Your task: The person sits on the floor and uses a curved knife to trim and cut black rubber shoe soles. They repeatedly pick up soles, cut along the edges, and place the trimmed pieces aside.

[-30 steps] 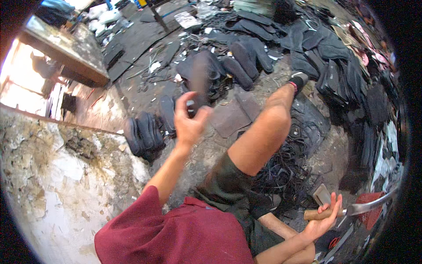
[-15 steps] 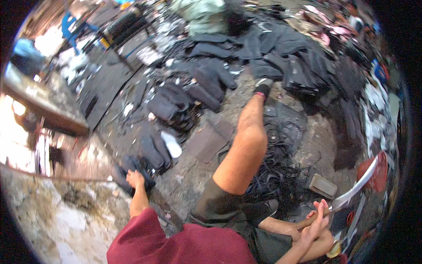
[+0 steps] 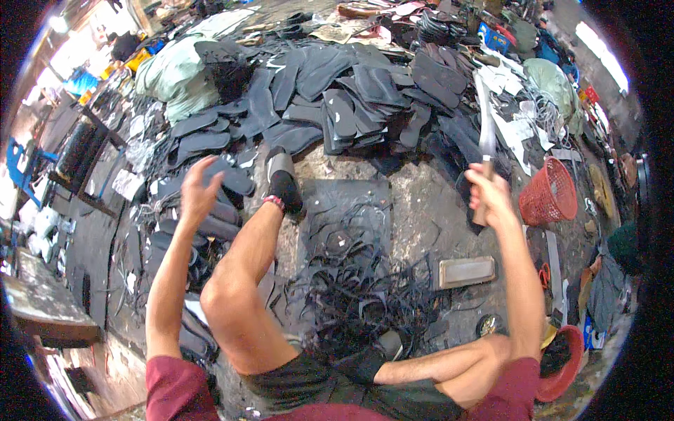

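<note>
My right hand (image 3: 491, 196) grips the wooden handle of a long knife (image 3: 486, 116), whose pale, slightly curved blade points away from me. Under and beyond the blade lie dark shoe soles (image 3: 449, 77). My left hand (image 3: 200, 193) is raised with its fingers apart and nothing in it. It is over the stacked black soles (image 3: 217, 219) left of my stretched leg. A broad heap of dark soles (image 3: 344, 95) spreads beyond my foot.
Black trimmings (image 3: 344, 302) lie around a dark mat (image 3: 347, 210) between my legs. To the right are a pale rectangular block (image 3: 466, 272), a red mesh basket (image 3: 549, 191) and a red tub (image 3: 572, 365). A pale green sack (image 3: 175, 81) stands at the far left.
My view has swung to the right. My left hand has come up off the soles at the lower left, empty. My right hand has moved forward, with the knife now pointing away from me.
</note>
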{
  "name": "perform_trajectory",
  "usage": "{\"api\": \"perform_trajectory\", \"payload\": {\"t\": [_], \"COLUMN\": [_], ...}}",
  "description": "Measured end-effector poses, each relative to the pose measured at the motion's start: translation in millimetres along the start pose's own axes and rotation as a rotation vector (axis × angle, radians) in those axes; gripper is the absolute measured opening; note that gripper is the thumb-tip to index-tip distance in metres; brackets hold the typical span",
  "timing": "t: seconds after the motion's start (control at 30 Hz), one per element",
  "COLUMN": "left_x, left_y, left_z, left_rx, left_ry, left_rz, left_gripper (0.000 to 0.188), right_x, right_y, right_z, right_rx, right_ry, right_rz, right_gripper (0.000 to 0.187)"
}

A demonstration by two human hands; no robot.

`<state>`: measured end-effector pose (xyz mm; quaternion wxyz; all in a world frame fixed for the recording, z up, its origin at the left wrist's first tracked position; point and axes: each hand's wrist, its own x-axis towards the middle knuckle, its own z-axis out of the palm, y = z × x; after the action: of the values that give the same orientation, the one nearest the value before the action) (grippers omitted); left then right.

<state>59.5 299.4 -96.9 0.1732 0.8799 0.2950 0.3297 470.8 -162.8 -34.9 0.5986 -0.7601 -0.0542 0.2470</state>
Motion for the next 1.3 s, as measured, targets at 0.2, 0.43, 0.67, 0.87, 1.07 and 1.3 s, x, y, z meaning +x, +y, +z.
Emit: {"api": "perform_trajectory", "payload": {"t": [0.2, 0.43, 0.67, 0.87, 1.07, 1.3], "left_x": [135, 159, 120, -41, -232, -202], "left_y": [67, 9, 86, 175, 239, 288], "left_z": [240, 384, 389, 349, 277, 125], "left_rx": [-0.098, -0.441, -0.957, -1.01, -0.942, -0.178], "left_ry": [-0.446, -0.32, -0.224, -0.299, -0.345, -0.066], "left_rz": [-0.103, -0.945, -0.907, -0.84, -0.993, -0.178], "left_gripper": [0.07, 0.114, 0.097, 0.08, 0.086, 0.109], "right_x": [232, 388, 369, 223, -10, -131], "right_y": [99, 47, 54, 127, 131, 63], "right_z": [111, 216, 242, 173, 109, 32], "right_rx": [0.111, -0.077, -0.322, -0.355, -0.692, 0.137], "right_ry": [0.122, 0.116, 0.06, -0.047, 0.261, 0.043], "right_rz": [-0.087, -0.247, -0.258, -0.137, -0.107, -0.134], "right_gripper": [0.042, 0.086, 0.063, 0.059, 0.047, 0.029]}}
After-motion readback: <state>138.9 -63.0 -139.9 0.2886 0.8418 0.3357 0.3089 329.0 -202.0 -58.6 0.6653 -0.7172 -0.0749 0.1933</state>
